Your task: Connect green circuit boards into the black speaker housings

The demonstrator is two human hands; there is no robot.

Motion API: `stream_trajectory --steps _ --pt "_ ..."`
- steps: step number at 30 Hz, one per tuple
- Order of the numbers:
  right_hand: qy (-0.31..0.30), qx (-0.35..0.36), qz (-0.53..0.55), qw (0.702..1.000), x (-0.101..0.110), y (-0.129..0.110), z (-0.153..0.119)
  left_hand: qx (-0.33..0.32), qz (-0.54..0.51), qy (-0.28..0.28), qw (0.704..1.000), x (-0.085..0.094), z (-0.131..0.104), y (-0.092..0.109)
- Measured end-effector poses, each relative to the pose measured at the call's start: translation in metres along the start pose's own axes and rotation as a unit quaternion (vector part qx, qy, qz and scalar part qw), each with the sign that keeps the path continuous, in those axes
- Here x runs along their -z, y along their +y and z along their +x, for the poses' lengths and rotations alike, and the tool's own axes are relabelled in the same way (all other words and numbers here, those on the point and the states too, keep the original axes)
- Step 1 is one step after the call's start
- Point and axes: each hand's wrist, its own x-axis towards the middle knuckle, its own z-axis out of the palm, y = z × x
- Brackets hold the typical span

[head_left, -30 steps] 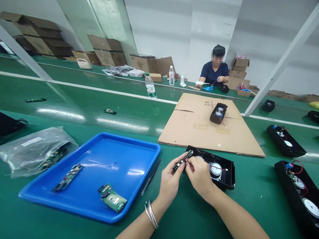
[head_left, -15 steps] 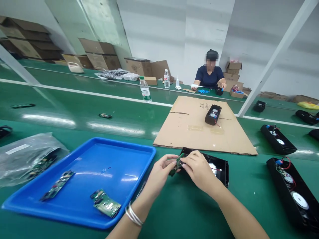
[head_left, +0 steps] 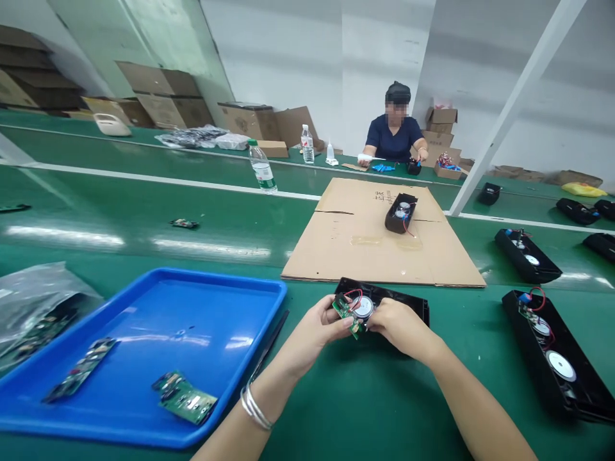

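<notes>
My left hand [head_left: 323, 326] holds a small green circuit board [head_left: 346, 314] between thumb and fingers, over the left end of a black speaker housing [head_left: 403, 306]. Inside the housing a round silver speaker [head_left: 364, 307] shows, with a red wire looping beside it toward the board. My right hand [head_left: 401, 325] is closed over the middle of the housing, its fingertips pinched just right of that speaker; what they hold is too small to make out.
A blue tray [head_left: 182, 436] with circuit boards lies left, tweezers [head_left: 269, 346] beside it. Behind the housing is a cardboard sheet [head_left: 336, 250] bearing another speaker housing [head_left: 400, 214]. More housings [head_left: 557, 358] stand right. A person [head_left: 394, 131] sits across the bench.
The board has turned in my left hand and now shows its green face. My right hand has moved off the board to the right of the speaker. The view has shifted slightly right.
</notes>
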Motion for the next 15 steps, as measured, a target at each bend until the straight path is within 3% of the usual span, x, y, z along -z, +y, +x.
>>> stream_trajectory --steps 5,10,15 --pt "0.099 -0.076 -0.004 0.992 -0.011 0.015 0.007 -0.057 0.087 0.015 0.994 -0.011 0.018 -0.002" --pt "0.118 -0.113 -0.041 0.986 -0.019 0.019 0.011 -0.09 0.171 0.048 0.98 -0.007 0.024 -0.007" --pt "0.12 -0.073 -0.039 0.989 -0.019 0.012 0.012 -0.086 0.148 0.045 0.984 -0.005 0.025 -0.011"
